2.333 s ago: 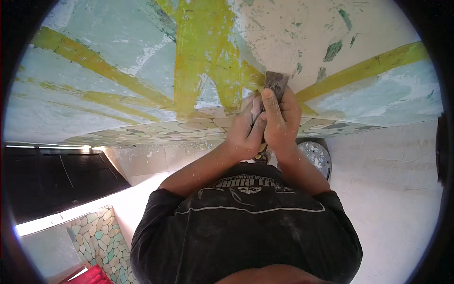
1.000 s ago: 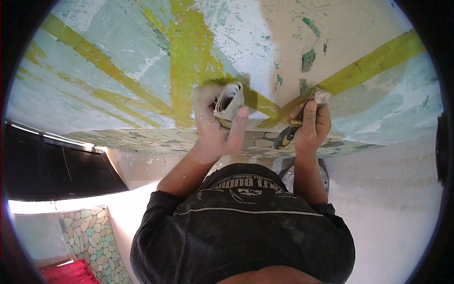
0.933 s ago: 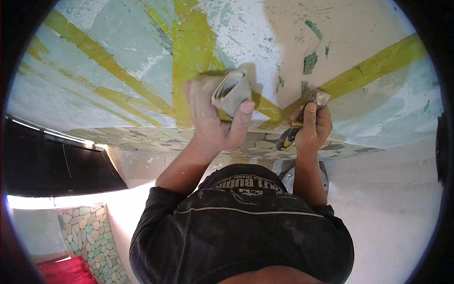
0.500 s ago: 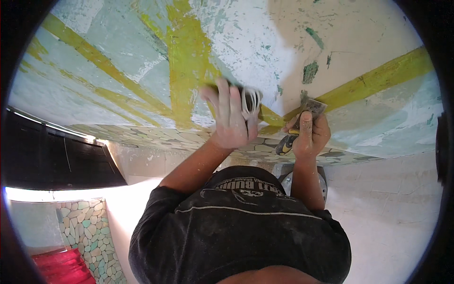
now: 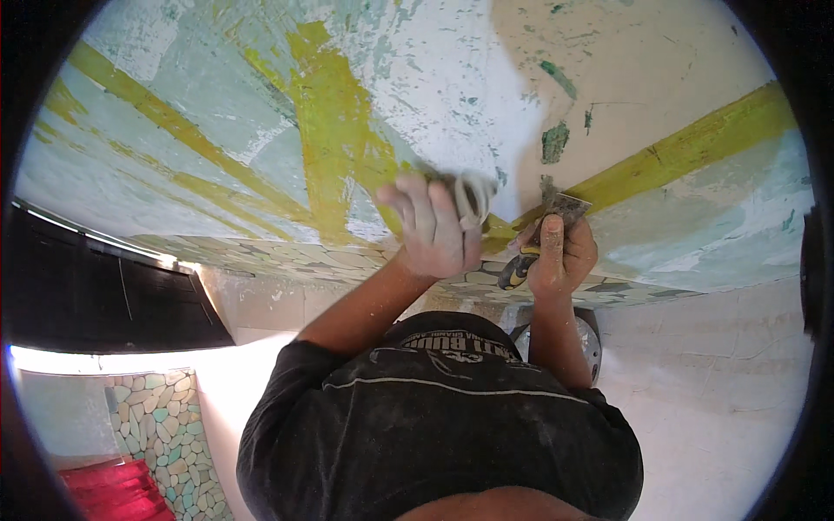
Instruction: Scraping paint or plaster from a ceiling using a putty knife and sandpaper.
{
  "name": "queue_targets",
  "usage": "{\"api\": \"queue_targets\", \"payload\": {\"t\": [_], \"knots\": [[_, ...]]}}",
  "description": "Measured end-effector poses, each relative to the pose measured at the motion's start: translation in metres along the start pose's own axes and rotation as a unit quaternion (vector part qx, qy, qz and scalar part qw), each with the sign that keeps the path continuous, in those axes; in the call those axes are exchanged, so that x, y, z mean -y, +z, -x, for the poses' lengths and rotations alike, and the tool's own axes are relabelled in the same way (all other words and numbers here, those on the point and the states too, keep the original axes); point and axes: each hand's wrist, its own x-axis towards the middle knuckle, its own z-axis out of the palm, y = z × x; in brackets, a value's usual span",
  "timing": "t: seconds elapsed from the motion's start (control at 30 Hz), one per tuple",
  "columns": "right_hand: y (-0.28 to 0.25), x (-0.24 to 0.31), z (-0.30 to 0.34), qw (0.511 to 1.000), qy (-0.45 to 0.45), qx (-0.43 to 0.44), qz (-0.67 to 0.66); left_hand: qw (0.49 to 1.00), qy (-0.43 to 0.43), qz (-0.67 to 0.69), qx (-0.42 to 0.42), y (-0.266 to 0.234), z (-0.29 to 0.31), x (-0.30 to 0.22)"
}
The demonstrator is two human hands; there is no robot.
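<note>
My left hand [image 5: 434,239], coated in pale dust, presses against the painted wall [image 5: 443,78]. Its fingers hold a curled sheet of sandpaper [image 5: 473,198], whose pale looped edge sticks out on the right side, smeared by motion. Beside it, my right hand [image 5: 563,262] is closed round a putty knife. The black-and-yellow handle [image 5: 518,269] points down to the left, and the dusty metal blade [image 5: 570,207] shows above the thumb, near the wall. How far the blade stands from the wall I cannot tell.
Yellow-green stripes [image 5: 686,152] and flaking pale patches cover the wall, with a pebble-patterned band [image 5: 347,267] along its lower edge. A round grey object [image 5: 586,339] is partly hidden by my right forearm. At left are a dark panel [image 5: 95,286] and red cloth-like material [image 5: 117,491].
My left hand has shifted a little rightward along the wall with the sandpaper. My right hand keeps the putty knife in much the same pose. The whole view has shifted slightly.
</note>
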Motion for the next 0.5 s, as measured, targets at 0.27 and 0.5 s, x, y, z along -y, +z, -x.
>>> {"api": "queue_targets", "payload": {"t": [0.27,0.5], "knots": [[-0.001,-0.007,0.001,1.000,-0.012,-0.008,0.000,0.995,-0.032,-0.073,0.063,-0.030,-0.095,0.000],[-0.003,-0.009,0.003,0.999,-0.025,-0.004,0.034,0.992,-0.104,0.054,0.045,-0.018,-0.020,-0.005]]}}
